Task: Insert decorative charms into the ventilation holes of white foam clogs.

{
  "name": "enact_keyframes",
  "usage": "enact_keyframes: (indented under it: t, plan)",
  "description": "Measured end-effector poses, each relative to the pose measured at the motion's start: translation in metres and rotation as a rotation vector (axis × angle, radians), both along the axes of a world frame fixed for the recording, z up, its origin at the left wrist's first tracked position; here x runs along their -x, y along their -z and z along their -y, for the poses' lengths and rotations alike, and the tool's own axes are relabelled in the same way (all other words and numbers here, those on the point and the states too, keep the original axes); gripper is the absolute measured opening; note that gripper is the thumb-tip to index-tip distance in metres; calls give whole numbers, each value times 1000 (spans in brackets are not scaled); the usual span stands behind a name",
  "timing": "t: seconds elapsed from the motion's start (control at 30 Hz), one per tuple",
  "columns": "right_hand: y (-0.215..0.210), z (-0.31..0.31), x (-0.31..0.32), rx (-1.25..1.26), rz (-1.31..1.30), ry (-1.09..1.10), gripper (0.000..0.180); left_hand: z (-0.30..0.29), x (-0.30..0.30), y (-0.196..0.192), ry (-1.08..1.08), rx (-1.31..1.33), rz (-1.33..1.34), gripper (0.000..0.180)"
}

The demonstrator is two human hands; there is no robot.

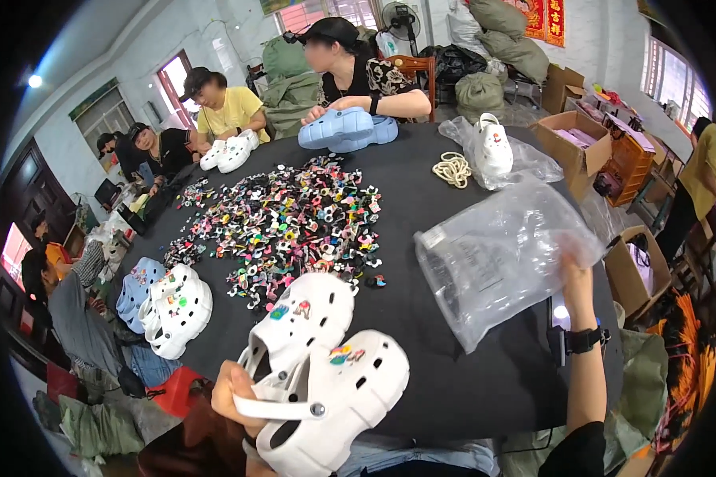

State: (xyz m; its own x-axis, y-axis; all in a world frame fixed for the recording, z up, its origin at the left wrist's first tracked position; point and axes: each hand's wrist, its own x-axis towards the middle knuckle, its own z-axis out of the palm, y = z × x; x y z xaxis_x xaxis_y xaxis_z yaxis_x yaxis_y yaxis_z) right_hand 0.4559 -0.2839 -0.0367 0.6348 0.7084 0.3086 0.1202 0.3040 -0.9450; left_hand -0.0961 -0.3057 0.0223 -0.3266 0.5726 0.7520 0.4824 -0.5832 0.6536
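With our left hand we grasp a pair of white clogs by the heel ends at the bench's near edge, while our right hand clutches the right edge of a clear plastic bag. Beyond the clogs lies a heap of multicoloured shoe charms, with other charm-studded footwear left of it.

Pale marbled walls; barred window upper right, dark door far left. Small bright lamp upper left. Standing fan and wooden chair beyond black-topped table. Red-and-gold hangings on back wall.
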Motion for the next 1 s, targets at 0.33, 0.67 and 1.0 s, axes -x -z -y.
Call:
enact_keyframes:
  t: [0.33,0.67,1.0]
  plan:
    - [-24,14,70,150,-642,-385,30,-71,-92,-2,-42,-9,357,41]
    - [12,19,158,327,-909,-796,30,-63,-127,-10,-77,-181,3,40]
    - [-17,10,110,-24,-313,-206,59,-34,-152,9,125,-106,-661,37]
